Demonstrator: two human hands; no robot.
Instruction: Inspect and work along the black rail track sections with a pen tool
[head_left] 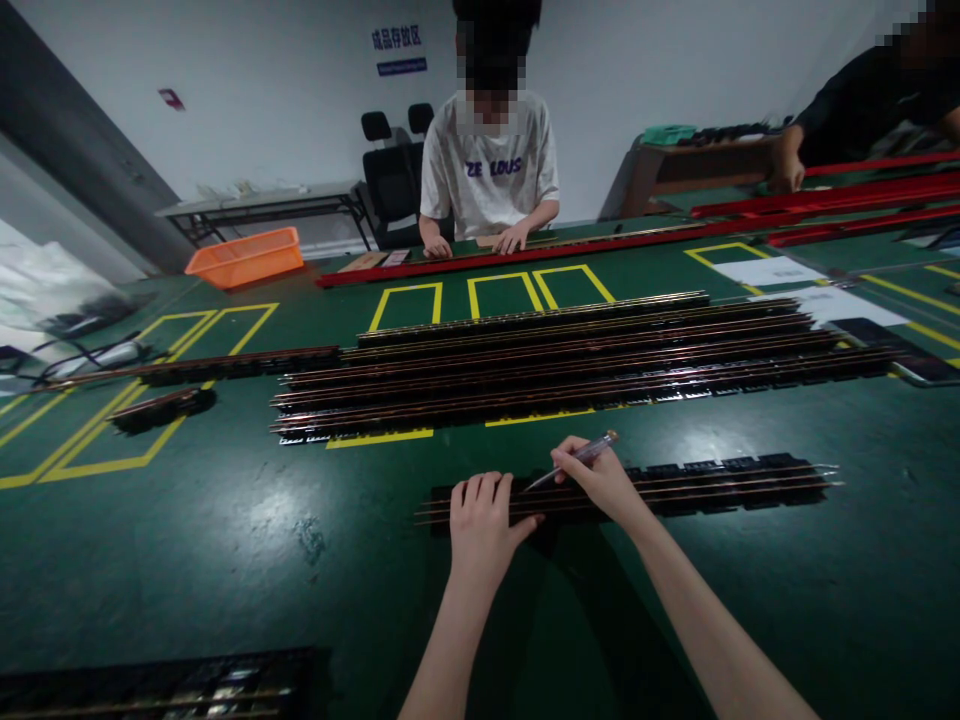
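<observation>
A long black strip with thin copper-coloured rods [697, 487] lies on the green table in front of me. My left hand [484, 525] grips it near its left end, fingers over the far side and thumb along the near side. In my right hand [596, 475] is a slim screwdriver [600, 447] with a translucent handle, slanted down to the left. Its tip meets the strip just right of my left fingers. My right palm partly covers the strip's middle.
Beyond lies a wide stack of similar strips [540, 365], with a phone [892, 350] at its right end. A short piece [161, 410] lies left. Another strip [157, 685] is at the near left corner. Across the table, a person [491, 165] works behind a red rail [600, 243], near an orange basket [244, 258].
</observation>
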